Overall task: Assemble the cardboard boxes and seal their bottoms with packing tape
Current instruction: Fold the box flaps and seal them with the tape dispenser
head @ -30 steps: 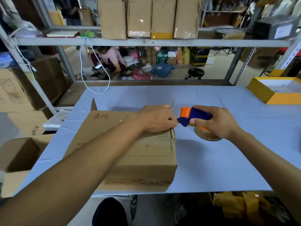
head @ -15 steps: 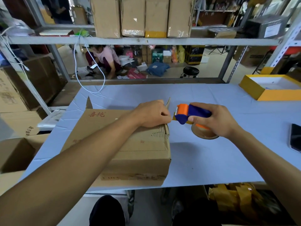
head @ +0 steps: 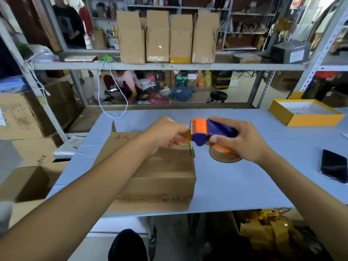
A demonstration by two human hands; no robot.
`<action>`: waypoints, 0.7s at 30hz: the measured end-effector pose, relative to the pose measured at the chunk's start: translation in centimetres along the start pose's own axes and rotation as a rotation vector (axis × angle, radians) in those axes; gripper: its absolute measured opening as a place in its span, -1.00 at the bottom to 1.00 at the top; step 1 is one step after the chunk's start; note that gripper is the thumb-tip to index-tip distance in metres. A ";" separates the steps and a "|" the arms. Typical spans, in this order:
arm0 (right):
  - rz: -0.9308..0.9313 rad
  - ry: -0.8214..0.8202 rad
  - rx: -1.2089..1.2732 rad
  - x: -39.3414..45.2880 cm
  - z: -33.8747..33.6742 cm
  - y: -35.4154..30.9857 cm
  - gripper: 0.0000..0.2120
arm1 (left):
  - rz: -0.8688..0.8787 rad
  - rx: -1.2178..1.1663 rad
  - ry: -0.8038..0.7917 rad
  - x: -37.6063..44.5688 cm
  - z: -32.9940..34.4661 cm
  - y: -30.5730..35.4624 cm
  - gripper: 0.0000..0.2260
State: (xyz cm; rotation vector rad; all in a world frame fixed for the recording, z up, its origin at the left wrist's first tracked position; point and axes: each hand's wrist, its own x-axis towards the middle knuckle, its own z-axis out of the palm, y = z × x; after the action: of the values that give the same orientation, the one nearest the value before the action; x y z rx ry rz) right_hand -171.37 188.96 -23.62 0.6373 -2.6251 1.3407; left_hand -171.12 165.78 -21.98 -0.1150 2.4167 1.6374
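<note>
A brown cardboard box (head: 165,172) lies on the pale blue table (head: 235,187), its closed flaps facing up. My right hand (head: 243,140) grips an orange and blue tape dispenser (head: 209,130) just past the box's far right corner, lifted a little above it, with the brown tape roll (head: 224,157) hanging below. My left hand (head: 165,132) hovers over the box's far right corner, and its fingertips pinch the free end of the tape (head: 188,137) at the dispenser's mouth.
A black phone (head: 334,168) lies at the table's right edge. A yellow open box (head: 303,113) sits at the far right. Several cardboard boxes (head: 167,36) stand on the shelf behind. Open cartons (head: 28,181) stand left of the table; crumpled yellow tape (head: 269,227) lies below.
The dispenser has lifted slightly off the box's corner. My left hand rose from pressing the box's corner and now pinches the tape end. The view tilted upward.
</note>
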 end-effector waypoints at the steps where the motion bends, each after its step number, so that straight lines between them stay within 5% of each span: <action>1: -0.013 -0.007 0.001 -0.1 0.2 -0.4 -0.41 | -0.018 -0.022 -0.008 -0.3 0.1 -0.1 -0.86; 9: -0.058 -0.039 -0.051 -0.5 1.0 -1.6 -0.37 | -0.056 -0.055 0.034 -1.7 -0.3 -0.7 -0.86; 21: -0.081 -0.076 -0.089 0.3 1.4 -2.2 -0.33 | -0.002 0.253 0.120 -2.4 -0.5 0.1 -0.81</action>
State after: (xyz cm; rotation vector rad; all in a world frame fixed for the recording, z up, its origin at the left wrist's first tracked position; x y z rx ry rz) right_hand -170.64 186.63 -22.77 0.7876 -2.6685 1.1935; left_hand -168.89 165.16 -21.20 -0.1781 2.6882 1.3440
